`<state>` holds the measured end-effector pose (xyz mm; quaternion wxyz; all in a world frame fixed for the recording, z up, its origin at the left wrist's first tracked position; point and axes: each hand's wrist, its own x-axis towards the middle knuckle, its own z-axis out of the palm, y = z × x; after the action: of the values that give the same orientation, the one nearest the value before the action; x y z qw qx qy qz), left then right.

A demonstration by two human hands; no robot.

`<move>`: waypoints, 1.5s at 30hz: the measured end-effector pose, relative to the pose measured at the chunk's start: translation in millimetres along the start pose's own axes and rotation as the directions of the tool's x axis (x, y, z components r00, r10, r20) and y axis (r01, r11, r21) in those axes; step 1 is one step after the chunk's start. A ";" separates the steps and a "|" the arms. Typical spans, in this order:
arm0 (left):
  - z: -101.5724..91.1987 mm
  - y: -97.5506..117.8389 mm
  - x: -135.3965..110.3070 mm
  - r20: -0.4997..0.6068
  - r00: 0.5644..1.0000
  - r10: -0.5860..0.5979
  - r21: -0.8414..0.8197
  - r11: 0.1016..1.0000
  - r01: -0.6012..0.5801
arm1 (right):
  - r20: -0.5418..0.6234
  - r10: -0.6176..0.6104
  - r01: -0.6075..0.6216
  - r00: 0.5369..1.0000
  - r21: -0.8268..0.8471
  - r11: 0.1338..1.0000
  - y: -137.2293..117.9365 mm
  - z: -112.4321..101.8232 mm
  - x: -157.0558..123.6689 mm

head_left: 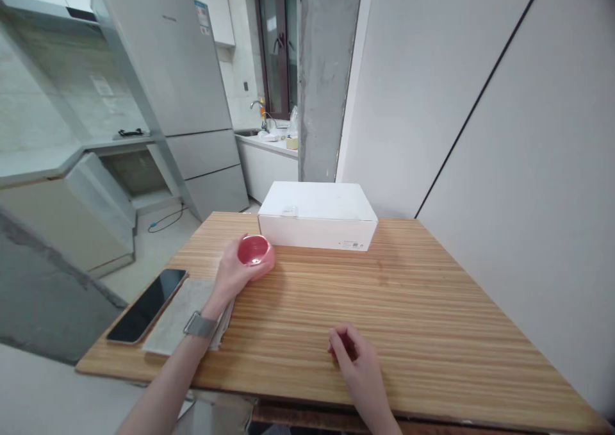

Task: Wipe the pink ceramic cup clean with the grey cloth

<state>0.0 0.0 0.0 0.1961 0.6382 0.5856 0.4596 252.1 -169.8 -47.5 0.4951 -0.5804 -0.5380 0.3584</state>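
Observation:
A small, round pink cup (pixel 254 251) is in the grip of my left hand (pixel 235 270), near the left front corner of a white box. Thumb and fingers wrap around the cup's side, and its glossy inside faces up towards me; I cannot tell whether its base touches the table. Below my left wrist, which wears a grey watch, lies a folded grey cloth (pixel 175 307). My right hand (pixel 354 358) rests near the table's front edge with its fingers curled in towards the thumb. Nothing shows in its loose fist.
The white box (pixel 317 230) lies at the back of the wooden table (pixel 423 320). A black-screened tablet or large phone (pixel 147 307) is at the left edge beside the cloth. A white wall (pixel 504 166) borders the right side; a fridge (pixel 177 82) stands behind on the left.

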 end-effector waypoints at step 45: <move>-45.3 -26.2 -131.1 0.087 0.979 0.182 0.730 0.658 -0.187 | 0.024 0.019 -0.018 1.000 -0.019 1.000 -3.4 2.2 0.4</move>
<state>-37.7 -128.5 -44.8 -0.1220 0.7205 0.6523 0.2014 249.2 -169.2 -44.7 0.4799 -0.5857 -0.5418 0.3648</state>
